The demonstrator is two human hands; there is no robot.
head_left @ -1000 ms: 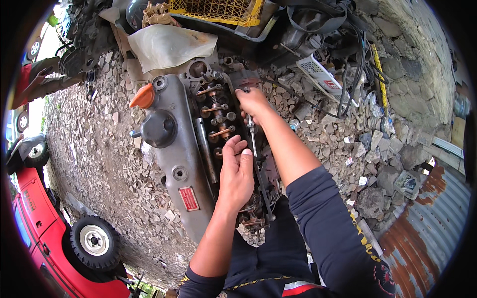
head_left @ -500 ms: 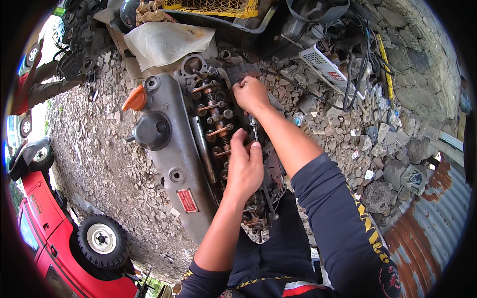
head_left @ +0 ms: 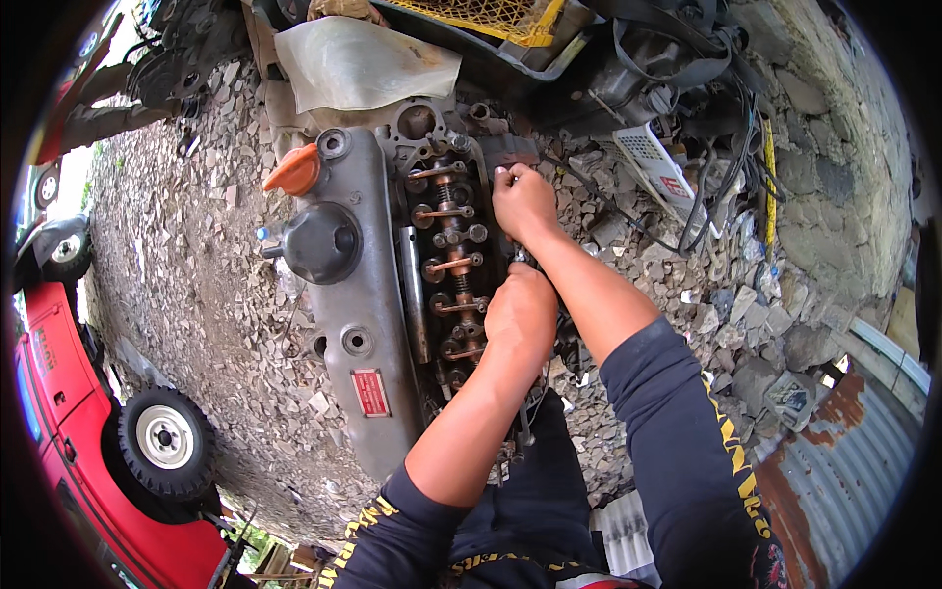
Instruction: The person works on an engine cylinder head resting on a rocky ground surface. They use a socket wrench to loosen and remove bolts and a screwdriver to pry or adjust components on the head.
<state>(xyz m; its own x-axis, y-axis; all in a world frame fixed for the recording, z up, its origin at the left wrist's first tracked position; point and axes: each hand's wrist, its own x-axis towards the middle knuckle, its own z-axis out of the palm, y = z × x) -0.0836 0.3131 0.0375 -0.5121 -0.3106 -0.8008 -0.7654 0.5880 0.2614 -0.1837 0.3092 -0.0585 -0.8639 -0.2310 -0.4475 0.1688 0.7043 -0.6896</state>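
Observation:
The cylinder head [head_left: 417, 120], with its row of rusty rocker arms [head_left: 451, 263] and springs, stands in front of me. My left hand [head_left: 522, 312] is closed at its right side. A shiny metal ratchet [head_left: 521, 254] peeks out just above that hand, which covers most of it. Farther along the same side, my right hand [head_left: 525, 203] is curled into a grip, and whatever is in its fingers is hidden. Left of the rockers lies the grey valve cover [head_left: 339, 280] with an orange cap [head_left: 293, 171] and a bright metal tube [head_left: 412, 294] beside it.
Broken stones [head_left: 216, 265] cover the ground. A yellow crate [head_left: 481, 18], a pale sheet [head_left: 363, 64] and a white basket [head_left: 653, 167] lie at the back. Rusty corrugated metal [head_left: 834, 481] is at right, a red vehicle [head_left: 108, 461] at left.
My left hand has moved up the side of the head and closed over the ratchet; its fingers were looser before. My right hand stays at the same side. The whole view has shifted.

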